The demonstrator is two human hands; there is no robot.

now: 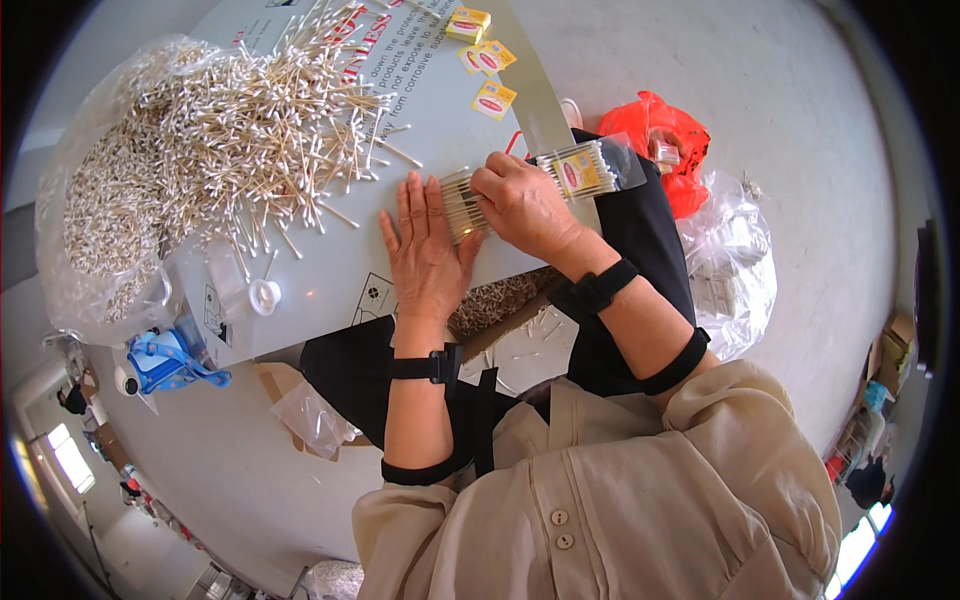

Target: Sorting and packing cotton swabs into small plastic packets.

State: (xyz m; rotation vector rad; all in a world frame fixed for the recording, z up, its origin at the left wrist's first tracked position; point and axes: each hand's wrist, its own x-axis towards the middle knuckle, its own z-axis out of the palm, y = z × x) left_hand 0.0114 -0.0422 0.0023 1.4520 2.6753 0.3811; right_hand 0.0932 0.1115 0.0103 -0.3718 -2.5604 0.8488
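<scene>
My left hand (426, 250) lies flat on the grey table, fingers stretched out, its thumb side along a neat row of cotton swabs (459, 207). Over the other end of that row, my right hand (525, 206) is closed, with its curled fingers pressed down on the swabs. What exactly its fingertips grip is hidden beneath the hand. Just beyond the right hand, at the table's right edge, lies a clear plastic bag (628, 160) filled with swabs and a yellow card (579, 171).
Loose cotton swabs (260, 130) spill in a big heap from a clear sack at the left. Yellow cards (493, 99) lie at the far edge. A white tape roll (264, 297) sits near left. Below the near edge is a cardboard box (500, 310); right, a red bag (660, 140).
</scene>
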